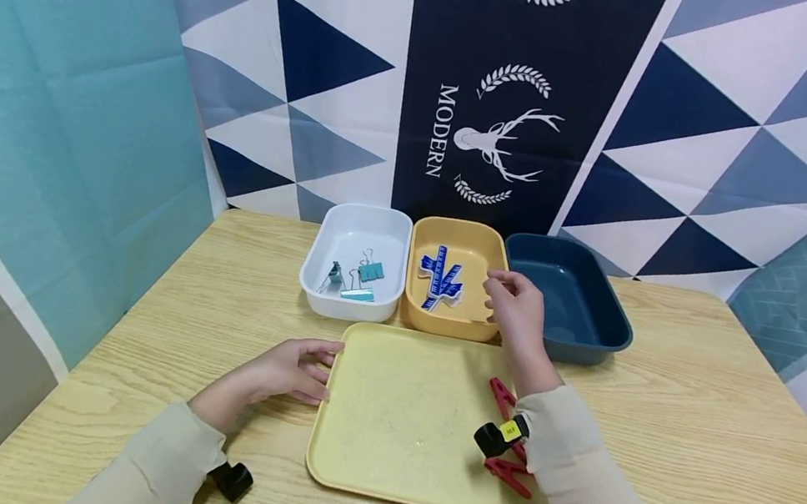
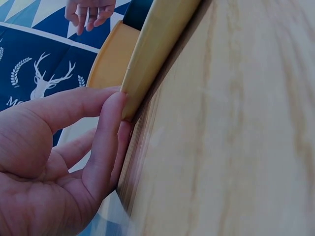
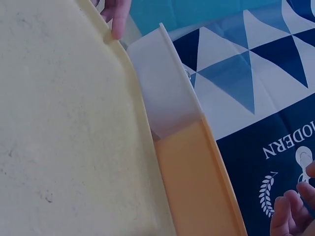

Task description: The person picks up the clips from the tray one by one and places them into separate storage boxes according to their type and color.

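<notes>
In the head view, my left hand (image 1: 294,369) is at the left edge of a pale yellow tray (image 1: 397,428). The left wrist view shows its thumb and a finger pinching the tray's rim (image 2: 152,59). My right hand (image 1: 517,308) hovers over the right side of an orange-yellow bin (image 1: 451,325), fingers loosely curled, nothing visible between them. Inside that bin lie several blue-and-white clips (image 1: 436,277). Red clothespins (image 1: 508,473) lie on the tray's right side, partly hidden by my right forearm.
Left of the orange-yellow bin, a white bin (image 1: 347,308) holds teal binder clips (image 1: 371,271). A dark blue bin (image 1: 579,299) stands on the right, partly covered by my right hand. A patterned cloth (image 1: 352,52) hangs behind the wooden table (image 1: 233,282).
</notes>
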`<state>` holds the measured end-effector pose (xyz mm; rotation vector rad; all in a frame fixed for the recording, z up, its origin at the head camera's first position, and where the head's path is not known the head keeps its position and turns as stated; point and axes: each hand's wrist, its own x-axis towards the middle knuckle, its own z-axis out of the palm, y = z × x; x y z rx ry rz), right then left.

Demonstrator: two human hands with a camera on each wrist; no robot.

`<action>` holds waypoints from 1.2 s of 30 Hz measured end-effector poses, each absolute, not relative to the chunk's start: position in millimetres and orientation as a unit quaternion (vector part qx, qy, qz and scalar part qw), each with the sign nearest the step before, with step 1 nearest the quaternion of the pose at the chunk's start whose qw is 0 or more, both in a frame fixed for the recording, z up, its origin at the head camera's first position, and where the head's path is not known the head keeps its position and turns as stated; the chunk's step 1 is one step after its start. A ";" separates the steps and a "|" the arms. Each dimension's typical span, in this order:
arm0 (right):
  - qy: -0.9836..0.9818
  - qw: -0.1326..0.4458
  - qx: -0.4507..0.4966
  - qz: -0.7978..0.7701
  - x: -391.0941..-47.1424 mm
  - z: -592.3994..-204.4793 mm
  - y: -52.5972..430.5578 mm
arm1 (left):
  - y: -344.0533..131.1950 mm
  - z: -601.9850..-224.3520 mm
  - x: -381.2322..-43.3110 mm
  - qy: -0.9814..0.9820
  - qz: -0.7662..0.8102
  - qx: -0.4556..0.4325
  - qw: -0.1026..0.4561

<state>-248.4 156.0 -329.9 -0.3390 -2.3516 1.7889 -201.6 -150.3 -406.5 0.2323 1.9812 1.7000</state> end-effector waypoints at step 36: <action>-0.791 0.067 -0.117 0.596 -215.6 -334.8 175.3 | -150.5 -406.3 -201.4 0.735 0.620 0.093 0.258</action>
